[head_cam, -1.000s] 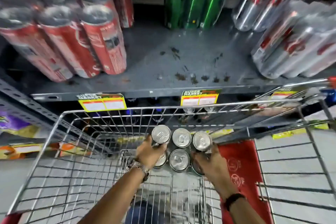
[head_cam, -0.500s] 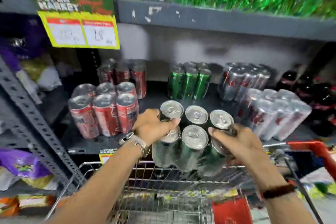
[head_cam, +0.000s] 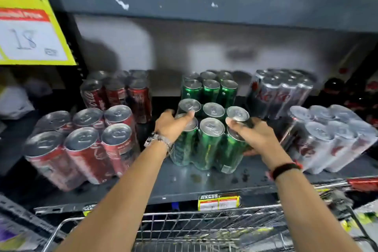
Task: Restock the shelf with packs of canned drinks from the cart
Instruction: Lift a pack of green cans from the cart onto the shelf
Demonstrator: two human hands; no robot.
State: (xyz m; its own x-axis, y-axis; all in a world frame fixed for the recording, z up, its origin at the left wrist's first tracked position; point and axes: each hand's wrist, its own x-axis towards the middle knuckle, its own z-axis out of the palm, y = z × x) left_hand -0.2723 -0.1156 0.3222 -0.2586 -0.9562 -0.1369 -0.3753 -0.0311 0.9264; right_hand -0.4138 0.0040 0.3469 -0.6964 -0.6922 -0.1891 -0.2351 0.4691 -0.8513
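A shrink-wrapped pack of green cans (head_cam: 208,143) stands on the dark shelf (head_cam: 184,186), right in front of another green pack (head_cam: 209,88) at the back. My left hand (head_cam: 172,126) grips its left side, thumb on a can top. My right hand (head_cam: 250,135) holds its right side, fingers wrapped low around the end can. The wire cart (head_cam: 204,229) is directly below my forearms, its inside mostly out of sight.
Two red cola packs (head_cam: 81,145) sit left of the green one, two silver packs (head_cam: 331,137) to the right. An upper shelf edge (head_cam: 204,0) hangs overhead with a yellow price tag (head_cam: 30,32). Dark bottles (head_cam: 347,96) stand far right.
The green pack came up out of the cart, went forward over the shelf edge and now rests on the shelf. Both hands moved with it.
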